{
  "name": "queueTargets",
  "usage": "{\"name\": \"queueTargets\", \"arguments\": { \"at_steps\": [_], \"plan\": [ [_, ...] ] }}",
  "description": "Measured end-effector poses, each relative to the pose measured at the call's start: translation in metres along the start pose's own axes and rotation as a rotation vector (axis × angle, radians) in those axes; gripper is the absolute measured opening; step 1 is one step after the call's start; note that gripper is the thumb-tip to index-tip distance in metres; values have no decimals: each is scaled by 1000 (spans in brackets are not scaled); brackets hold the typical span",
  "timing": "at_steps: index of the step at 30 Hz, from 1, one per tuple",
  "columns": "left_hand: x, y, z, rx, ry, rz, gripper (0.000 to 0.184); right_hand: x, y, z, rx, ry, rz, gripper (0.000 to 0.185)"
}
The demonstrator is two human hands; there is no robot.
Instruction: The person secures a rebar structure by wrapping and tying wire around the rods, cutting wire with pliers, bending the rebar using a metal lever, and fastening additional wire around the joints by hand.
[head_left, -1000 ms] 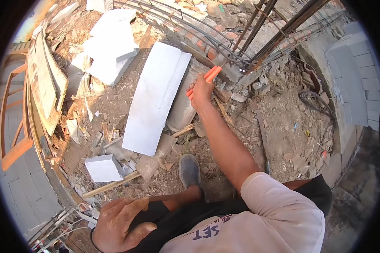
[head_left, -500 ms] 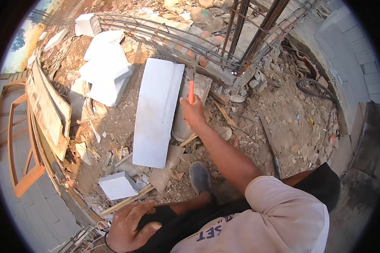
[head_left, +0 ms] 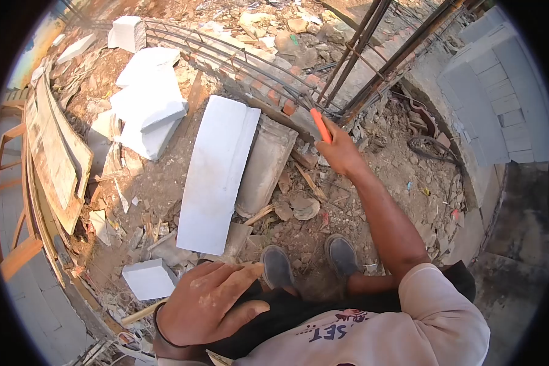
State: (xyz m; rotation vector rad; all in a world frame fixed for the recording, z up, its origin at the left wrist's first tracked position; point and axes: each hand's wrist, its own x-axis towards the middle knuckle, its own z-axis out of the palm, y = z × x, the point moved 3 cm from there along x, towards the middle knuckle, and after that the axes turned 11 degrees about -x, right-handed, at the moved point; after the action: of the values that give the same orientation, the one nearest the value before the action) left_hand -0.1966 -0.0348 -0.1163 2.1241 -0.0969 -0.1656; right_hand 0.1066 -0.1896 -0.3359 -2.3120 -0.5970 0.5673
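My right hand [head_left: 340,149] is wrapped round the orange grip of a hammer [head_left: 320,125]. The hammer's thin metal end points up toward the rebar and is hard to make out there. My left hand [head_left: 210,302] is in front of my lap, palm down, with fingers stretched, thumb apart and nothing held. Between the hands a long white block [head_left: 216,174] lies on the ground, with a step along its upper right edge. A grey, dusty slab [head_left: 265,168] lies along its right side. A small white block [head_left: 149,279] sits near my left hand.
Bundled rebar [head_left: 226,52] runs across the back to upright bars [head_left: 363,52]. Broken white blocks [head_left: 149,100] and wooden boards [head_left: 61,149] lie on the left. Stacked grey blocks [head_left: 500,91] stand at right. Rubble [head_left: 409,195] covers the ground around my shoes [head_left: 341,255].
My right hand has moved right, away from the slab toward the rebar, carrying the hammer, now tilted left. My left hand has come further into view. Both shoes now show.
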Motion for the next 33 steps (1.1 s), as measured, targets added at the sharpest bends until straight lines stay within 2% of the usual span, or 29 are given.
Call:
{"name": "queueTargets", "arguments": {
  "at_steps": [2, 6, 8, 9, 10, 12, 13, 14, 16, 17, 18, 19, 21, 23, 27, 29, 30, 32, 33],
  "plan": [
    [4, -3, 1, 10, -15, 5, 59, -5, -9, -4, 63, -40, 94, 74],
    [3, -14, 1, 38, 0, -33, 59, -38, 12, -20, 71, -64, 118, 76],
    [5, -12, 1, 26, -26, -24, 59, -60, 1, -40, 253, -164, 246, 65],
    [6, -11, 2, 20, -36, -20, 58, -58, -1, -39, 471, -142, 163, 61],
    [7, -11, 2, 13, -32, -19, 58, -57, -8, -38, 464, -144, 165, 61],
    [9, -10, 4, 26, 14, 101, 56, -54, -28, -30, 671, -209, 282, 54],
    [11, -8, 6, 10, 24, 99, 56, -55, -33, -27, 592, -213, 276, 44],
    [15, -2, 8, 54, 5, 104, 55, -53, -35, -28, 569, -225, 279, 44],
    [15, 4, 18, 69, 0, 108, 55, -53, -39, -37, 168, -231, 208, 34],
    [15, 10, 26, 81, -40, 214, 51, -56, -65, -60, -165, -239, 194, 29],
    [14, 13, 32, 95, -79, 322, 48, -53, -81, -79, -447, -149, -6, 27],
    [15, 12, 37, 71, -54, 324, 48, -48, -98, -94, -724, -62, -215, 26],
    [13, 15, 50, 119, -40, 564, 40, -37, -166, -122, -908, -234, -179, 26],
    [17, 18, 56, 109, -28, 585, 38, -21, -212, -126, -1200, -303, -261, 26],
    [20, 16, 67, 19, 31, 664, 36, 26, -244, -114, -1447, -488, -311, 25],
    [18, 16, 74, 81, 33, 655, 37, 40, -253, -104, -1468, -570, 93, 24],
    [17, 14, 75, 158, 16, 640, 38, 50, -247, -105, -1489, -576, 86, 24],
    [15, 11, 68, 155, 60, 634, 38, 65, -241, -100, -1874, -314, -480, 25],
    [14, 11, 64, 162, 77, 636, 38, 69, -245, -95, -1990, -357, -457, 20]
  ]
}}
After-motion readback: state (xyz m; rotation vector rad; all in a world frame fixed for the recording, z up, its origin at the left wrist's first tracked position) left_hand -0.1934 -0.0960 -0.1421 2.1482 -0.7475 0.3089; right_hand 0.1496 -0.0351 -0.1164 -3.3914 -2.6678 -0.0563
